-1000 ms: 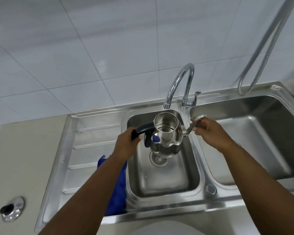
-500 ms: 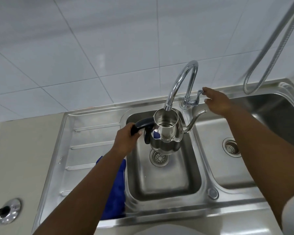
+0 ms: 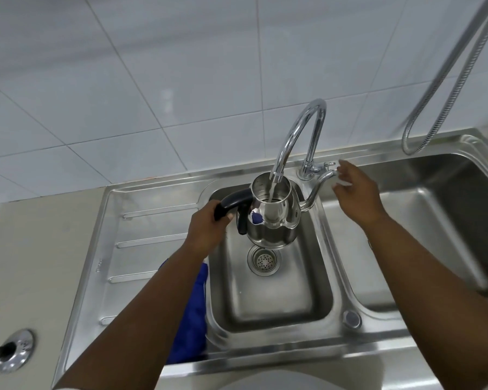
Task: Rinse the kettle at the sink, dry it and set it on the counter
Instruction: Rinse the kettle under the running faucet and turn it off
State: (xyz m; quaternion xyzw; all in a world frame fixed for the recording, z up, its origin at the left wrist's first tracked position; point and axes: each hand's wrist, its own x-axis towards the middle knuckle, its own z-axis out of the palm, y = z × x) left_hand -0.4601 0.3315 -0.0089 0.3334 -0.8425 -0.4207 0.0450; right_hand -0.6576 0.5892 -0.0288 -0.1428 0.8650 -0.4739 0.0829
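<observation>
The kettle [image 3: 271,218] is gripped by its black handle in the left hand [image 3: 207,229] under the running faucet [image 3: 296,130]; the right hand [image 3: 355,192] is spread. It should be kept upright and only partly filled before swirling.

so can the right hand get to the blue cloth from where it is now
Probably not directly. The right hand is open beside the tap lever, while the blue cloth lies on the drainboard beyond the kettle and under the left forearm, so it would have to cross over both.
</observation>
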